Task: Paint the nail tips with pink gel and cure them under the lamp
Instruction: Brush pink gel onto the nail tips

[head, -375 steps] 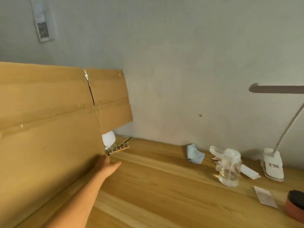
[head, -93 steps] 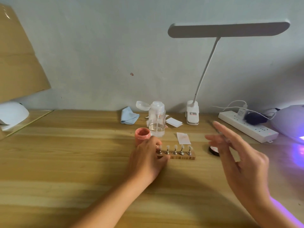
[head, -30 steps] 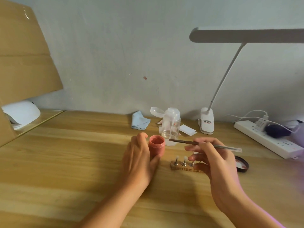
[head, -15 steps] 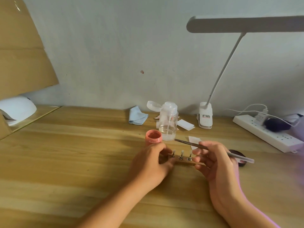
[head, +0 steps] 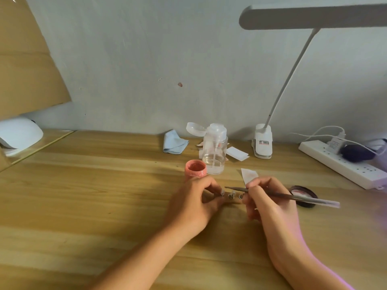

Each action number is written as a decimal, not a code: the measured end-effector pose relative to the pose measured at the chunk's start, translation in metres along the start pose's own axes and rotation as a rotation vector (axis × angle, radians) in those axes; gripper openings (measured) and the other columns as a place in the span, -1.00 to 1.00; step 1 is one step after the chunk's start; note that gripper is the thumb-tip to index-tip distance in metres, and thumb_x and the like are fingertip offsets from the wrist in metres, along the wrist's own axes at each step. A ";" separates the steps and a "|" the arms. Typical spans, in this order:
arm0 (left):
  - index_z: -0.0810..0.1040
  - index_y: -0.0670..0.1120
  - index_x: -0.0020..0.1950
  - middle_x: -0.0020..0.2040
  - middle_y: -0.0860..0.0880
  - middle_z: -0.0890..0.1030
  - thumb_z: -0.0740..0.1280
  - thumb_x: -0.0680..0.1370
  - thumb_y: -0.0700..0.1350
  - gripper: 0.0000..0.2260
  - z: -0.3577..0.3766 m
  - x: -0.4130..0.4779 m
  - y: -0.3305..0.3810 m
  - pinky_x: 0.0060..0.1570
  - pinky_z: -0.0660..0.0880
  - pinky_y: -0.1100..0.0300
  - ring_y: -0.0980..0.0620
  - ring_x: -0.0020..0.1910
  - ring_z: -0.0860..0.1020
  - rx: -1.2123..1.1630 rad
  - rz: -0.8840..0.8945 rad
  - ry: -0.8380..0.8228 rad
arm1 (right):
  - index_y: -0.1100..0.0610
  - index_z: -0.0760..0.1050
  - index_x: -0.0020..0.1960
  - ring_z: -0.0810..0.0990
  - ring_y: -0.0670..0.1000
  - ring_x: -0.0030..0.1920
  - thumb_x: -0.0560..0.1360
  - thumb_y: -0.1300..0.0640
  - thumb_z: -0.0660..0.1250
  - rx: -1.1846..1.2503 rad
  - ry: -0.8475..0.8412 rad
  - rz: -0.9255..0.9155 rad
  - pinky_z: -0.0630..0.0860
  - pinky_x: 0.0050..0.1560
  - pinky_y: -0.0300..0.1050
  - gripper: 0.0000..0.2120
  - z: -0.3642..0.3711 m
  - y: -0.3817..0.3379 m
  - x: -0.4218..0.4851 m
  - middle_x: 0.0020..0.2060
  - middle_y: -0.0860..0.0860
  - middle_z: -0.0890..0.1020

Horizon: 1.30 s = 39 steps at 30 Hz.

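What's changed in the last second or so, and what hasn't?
The left hand let go of the pink jar and came down to hold the left end of the nail stand. The right hand kept its grip on the brush and lowered its tip to the nail tips. The jar, the clear bottle and the lid stayed put.

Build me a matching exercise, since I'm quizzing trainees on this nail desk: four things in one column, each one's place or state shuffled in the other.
Things:
1 pink gel jar
2 brush
3 blue cloth
4 nail tip stand

States:
A lying near the wall
B gripped by the right hand
C open, just beyond the left hand
D held at its end by the left hand

Pairs: 1-C, 2-B, 3-A, 4-D.
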<state>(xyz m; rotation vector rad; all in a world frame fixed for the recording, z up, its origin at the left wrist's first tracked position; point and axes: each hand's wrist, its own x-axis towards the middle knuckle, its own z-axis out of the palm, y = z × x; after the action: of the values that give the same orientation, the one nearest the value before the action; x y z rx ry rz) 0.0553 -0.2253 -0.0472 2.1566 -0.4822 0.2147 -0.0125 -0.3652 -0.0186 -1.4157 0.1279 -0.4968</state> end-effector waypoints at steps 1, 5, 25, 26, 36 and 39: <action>0.47 0.23 -0.27 -0.26 0.44 0.52 0.53 0.44 0.03 -0.75 0.000 0.000 0.000 -0.39 0.22 0.37 0.31 -0.37 0.47 -0.003 0.003 0.001 | 0.10 0.46 -0.28 0.37 -0.06 -0.52 0.45 0.29 0.29 -0.030 0.005 -0.005 0.33 -0.53 -0.30 -0.82 0.000 0.001 0.000 -0.48 0.03 0.53; 0.46 0.22 -0.26 -0.28 0.42 0.52 0.53 0.44 0.04 -0.75 -0.001 -0.001 0.000 -0.41 0.20 0.37 0.30 -0.40 0.46 -0.006 0.001 0.004 | 0.11 0.43 -0.30 0.37 -0.06 -0.51 0.41 0.28 0.28 -0.084 0.000 -0.017 0.31 -0.52 -0.27 -0.85 0.001 0.002 -0.001 -0.46 0.09 0.57; 0.52 0.18 -0.18 -0.19 0.35 0.56 0.50 0.45 0.00 -0.83 -0.003 -0.004 0.003 -0.39 0.21 0.39 0.30 -0.38 0.47 0.017 0.020 0.009 | 0.12 0.41 -0.30 0.32 -0.02 -0.46 0.45 0.28 0.29 -0.131 0.007 -0.045 0.28 -0.45 -0.17 -0.82 -0.001 0.004 -0.002 -0.48 0.07 0.45; 0.52 0.17 -0.18 -0.20 0.36 0.56 0.50 0.45 0.00 -0.84 -0.003 -0.004 0.004 -0.39 0.22 0.39 0.31 -0.38 0.47 0.020 0.018 0.010 | 0.12 0.40 -0.29 0.31 0.01 -0.44 0.46 0.27 0.30 -0.131 0.018 -0.076 0.28 -0.43 -0.13 -0.81 -0.002 0.004 -0.002 -0.47 0.07 0.42; 0.49 0.20 -0.27 -0.20 0.26 0.58 0.42 0.46 0.00 -0.83 -0.004 -0.003 0.012 -0.25 0.33 0.39 0.41 -0.30 0.48 0.093 -0.064 0.009 | 0.06 0.55 -0.15 0.45 -0.07 -0.42 0.47 0.04 0.26 -0.133 -0.103 -0.159 0.32 -0.50 -0.25 -0.87 0.013 -0.025 0.007 -0.33 0.05 0.64; 0.48 0.20 -0.25 -0.18 0.25 0.61 0.40 0.47 -0.02 -0.84 -0.004 -0.004 0.013 -0.16 0.43 0.35 0.37 -0.25 0.51 0.103 -0.081 0.008 | 0.07 0.48 -0.11 0.50 -0.06 -0.43 0.51 0.08 0.20 -0.321 -0.181 -0.106 0.35 -0.47 -0.24 -0.89 0.029 -0.039 0.032 -0.30 0.03 0.70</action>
<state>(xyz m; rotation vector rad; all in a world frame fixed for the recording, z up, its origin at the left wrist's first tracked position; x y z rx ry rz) 0.0462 -0.2275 -0.0366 2.2697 -0.3855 0.2066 0.0172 -0.3546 0.0309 -1.7816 -0.0148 -0.4456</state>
